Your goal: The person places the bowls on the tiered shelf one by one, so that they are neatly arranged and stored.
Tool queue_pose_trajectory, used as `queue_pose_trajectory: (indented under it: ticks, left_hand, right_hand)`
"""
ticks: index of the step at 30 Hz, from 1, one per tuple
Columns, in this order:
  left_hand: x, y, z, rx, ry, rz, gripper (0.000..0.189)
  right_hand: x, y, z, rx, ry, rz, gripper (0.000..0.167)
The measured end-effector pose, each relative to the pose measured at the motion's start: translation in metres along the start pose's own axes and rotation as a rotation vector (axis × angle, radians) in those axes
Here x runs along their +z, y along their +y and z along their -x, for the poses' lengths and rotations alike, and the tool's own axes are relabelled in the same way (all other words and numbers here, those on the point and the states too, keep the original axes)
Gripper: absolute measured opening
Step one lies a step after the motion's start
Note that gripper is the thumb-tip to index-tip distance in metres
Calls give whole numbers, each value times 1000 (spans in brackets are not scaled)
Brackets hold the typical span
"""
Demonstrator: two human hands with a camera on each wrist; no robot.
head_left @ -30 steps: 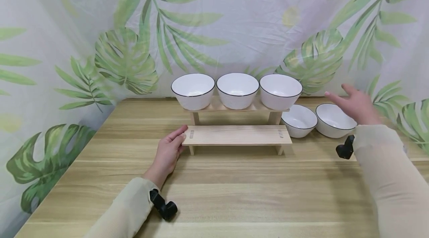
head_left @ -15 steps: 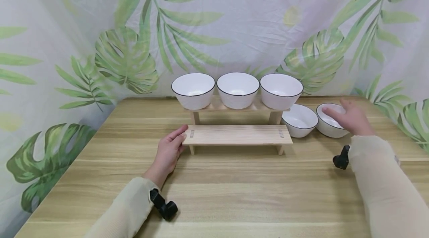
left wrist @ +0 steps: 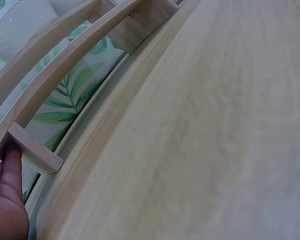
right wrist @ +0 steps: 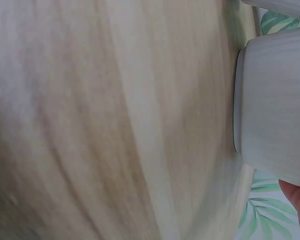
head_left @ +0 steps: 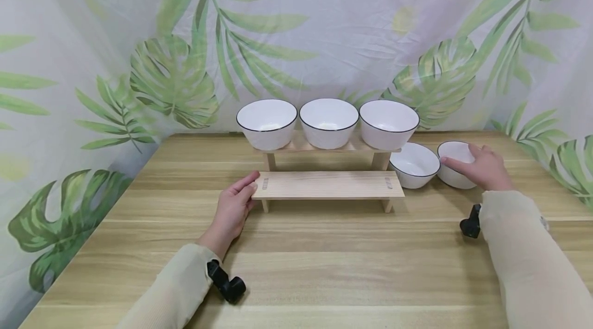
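Note:
My left hand (head_left: 234,205) grips the left end of a two-step wooden display stand (head_left: 329,186), thumb on top; in the left wrist view its fingers (left wrist: 11,172) reach under the board beside the leg. At the right, my right hand (head_left: 486,168) holds the outer white bowl (head_left: 451,177) by its sides, thumb at the left rim and fingers at the right. A fingertip (right wrist: 292,192) lies against the wall of that bowl in the right wrist view. A second white bowl (head_left: 414,167) with the same dark rim stands just left of it.
Three matching bowls, the left bowl (head_left: 267,125), middle bowl (head_left: 329,124) and right bowl (head_left: 389,125), stand in a row on the upper step. The wooden table (head_left: 324,267) backs onto a leaf-print cloth (head_left: 352,35). Black wrist cameras sit on both sleeves.
My right hand has come down and slightly left from above the outer bowl onto its sides. The left hand and the stand have stayed in place.

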State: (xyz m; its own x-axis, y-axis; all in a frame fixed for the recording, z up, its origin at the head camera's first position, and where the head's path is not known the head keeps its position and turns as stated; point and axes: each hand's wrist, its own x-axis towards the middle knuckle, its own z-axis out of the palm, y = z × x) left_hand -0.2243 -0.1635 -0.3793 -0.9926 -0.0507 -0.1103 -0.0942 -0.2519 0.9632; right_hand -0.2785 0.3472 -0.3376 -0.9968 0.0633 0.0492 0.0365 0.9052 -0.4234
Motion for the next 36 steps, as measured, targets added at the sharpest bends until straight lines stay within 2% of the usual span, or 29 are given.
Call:
queue_pose_trajectory:
  ticks: [12,21,27,30,33,36]
  left_hand:
    - [0,1,0,-1,4,-5,42]
    - [0,0,0,2,6,4,42]
    - [1,-1,0,-6,18,1,42]
    - [0,0,-1,-6,17,1,42]
    - [0,0,0,-3,9,-2,42]
    - [1,0,0,-2,7,-5,42]
  right_hand:
    - [-6,-4,-1,19,-89,17,105]
    - [-7,-2,-1,15,-45,46,108]
    - [-8,-1,0,58,-100,49,110]
    - [-8,-2,0,52,-117,59,111]
    - [-8,-3,0,32,-96,77,110]
    - [-6,-2,3,9,-36,87,106]
